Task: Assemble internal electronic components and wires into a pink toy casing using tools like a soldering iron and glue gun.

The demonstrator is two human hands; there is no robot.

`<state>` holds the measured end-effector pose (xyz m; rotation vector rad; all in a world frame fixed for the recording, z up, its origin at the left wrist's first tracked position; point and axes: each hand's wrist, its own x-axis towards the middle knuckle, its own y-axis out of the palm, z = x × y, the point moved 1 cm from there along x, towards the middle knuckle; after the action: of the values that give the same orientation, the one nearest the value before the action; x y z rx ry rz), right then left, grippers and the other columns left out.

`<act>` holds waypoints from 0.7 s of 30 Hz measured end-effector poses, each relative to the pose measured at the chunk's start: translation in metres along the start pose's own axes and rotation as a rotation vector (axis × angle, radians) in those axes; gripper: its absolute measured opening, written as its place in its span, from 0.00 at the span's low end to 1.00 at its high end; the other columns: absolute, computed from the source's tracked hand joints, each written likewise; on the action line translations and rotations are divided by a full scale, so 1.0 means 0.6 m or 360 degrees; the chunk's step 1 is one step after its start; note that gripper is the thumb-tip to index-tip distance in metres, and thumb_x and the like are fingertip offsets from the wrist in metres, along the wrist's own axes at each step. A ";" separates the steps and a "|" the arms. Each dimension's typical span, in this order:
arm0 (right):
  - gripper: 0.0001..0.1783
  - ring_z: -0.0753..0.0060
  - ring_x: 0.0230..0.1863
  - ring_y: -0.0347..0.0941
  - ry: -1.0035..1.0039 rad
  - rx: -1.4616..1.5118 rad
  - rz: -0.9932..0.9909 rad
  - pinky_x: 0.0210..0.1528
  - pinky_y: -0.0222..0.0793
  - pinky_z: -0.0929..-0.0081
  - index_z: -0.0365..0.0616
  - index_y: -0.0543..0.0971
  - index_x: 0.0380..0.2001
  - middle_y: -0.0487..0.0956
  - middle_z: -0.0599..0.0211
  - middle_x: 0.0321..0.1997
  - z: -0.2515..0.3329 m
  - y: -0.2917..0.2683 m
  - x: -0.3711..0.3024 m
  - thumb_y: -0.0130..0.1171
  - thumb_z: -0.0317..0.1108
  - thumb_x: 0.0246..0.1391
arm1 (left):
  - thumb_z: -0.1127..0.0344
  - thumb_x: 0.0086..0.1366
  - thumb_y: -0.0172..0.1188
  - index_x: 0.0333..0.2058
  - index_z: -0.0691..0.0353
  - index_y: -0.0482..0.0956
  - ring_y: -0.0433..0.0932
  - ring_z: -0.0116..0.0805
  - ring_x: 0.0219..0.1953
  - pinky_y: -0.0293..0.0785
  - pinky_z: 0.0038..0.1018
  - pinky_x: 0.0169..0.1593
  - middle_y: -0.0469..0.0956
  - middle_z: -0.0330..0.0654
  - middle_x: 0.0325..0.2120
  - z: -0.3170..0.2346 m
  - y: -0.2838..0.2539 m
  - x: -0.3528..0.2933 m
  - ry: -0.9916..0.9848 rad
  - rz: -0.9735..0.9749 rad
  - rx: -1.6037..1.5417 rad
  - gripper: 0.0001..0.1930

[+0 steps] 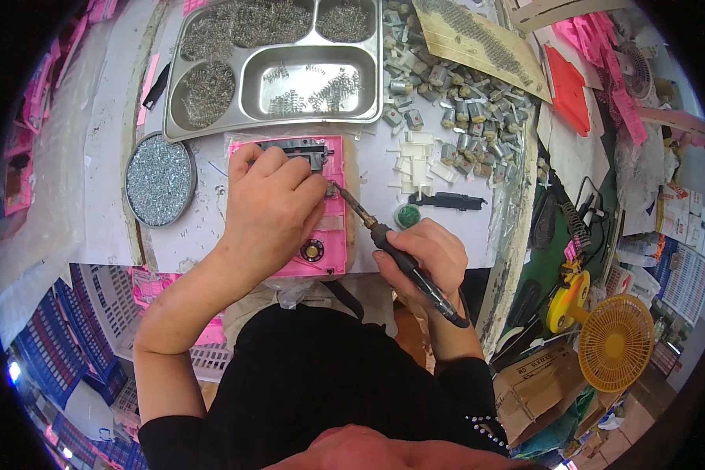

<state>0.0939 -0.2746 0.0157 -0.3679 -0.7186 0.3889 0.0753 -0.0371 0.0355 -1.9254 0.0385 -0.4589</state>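
Observation:
My right hand [439, 254] is wrapped around the dark handle of a soldering iron [403, 260]. The iron points up and left, its tip close to the fingertips of my left hand [274, 200]. Those left fingers are curled and pinched over a pink plastic casing [334, 247]; what they pinch is hidden beneath them. Inside the casing, a black plastic mechanism [313, 147] shows beyond my knuckles. A round black part with a gold-coloured centre [312, 250] sits in the casing's near end.
A metal compartment tray [251, 125] of small springs stands at the back. Right of it lie a heap of small motors [466, 117], white plastic parts [415, 160], a black strip [450, 201] and a small green-filled container [406, 215]. A round dish of tiny metal pieces [160, 180] is at left.

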 end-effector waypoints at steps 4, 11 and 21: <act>0.20 0.67 0.19 0.72 -0.0010 -0.0006 0.0007 0.20 0.64 0.74 0.40 0.81 0.40 0.79 0.64 0.23 -0.001 0.001 0.001 0.76 0.23 0.41 | 0.68 0.53 0.71 0.33 0.54 0.82 0.73 0.38 0.38 0.62 0.42 0.55 0.74 0.35 0.30 0.000 -0.001 0.000 -0.0002 0.0003 0.0002 0.08; 0.20 0.67 0.19 0.72 -0.0022 -0.0014 0.0003 0.20 0.64 0.74 0.40 0.81 0.40 0.79 0.64 0.23 0.000 -0.001 0.003 0.77 0.23 0.41 | 0.68 0.53 0.71 0.33 0.53 0.82 0.74 0.38 0.38 0.62 0.42 0.55 0.74 0.35 0.30 0.003 0.000 -0.001 0.0012 -0.0006 -0.0008 0.09; 0.20 0.65 0.20 0.73 0.0002 -0.0002 0.0024 0.21 0.65 0.73 0.39 0.80 0.40 0.79 0.63 0.24 0.001 0.001 0.003 0.76 0.23 0.42 | 0.68 0.53 0.71 0.33 0.54 0.82 0.74 0.38 0.38 0.63 0.42 0.54 0.74 0.35 0.29 0.000 -0.001 0.000 0.0003 -0.0007 0.0000 0.09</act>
<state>0.0943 -0.2733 0.0170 -0.3749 -0.7153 0.4023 0.0753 -0.0370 0.0362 -1.9255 0.0353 -0.4635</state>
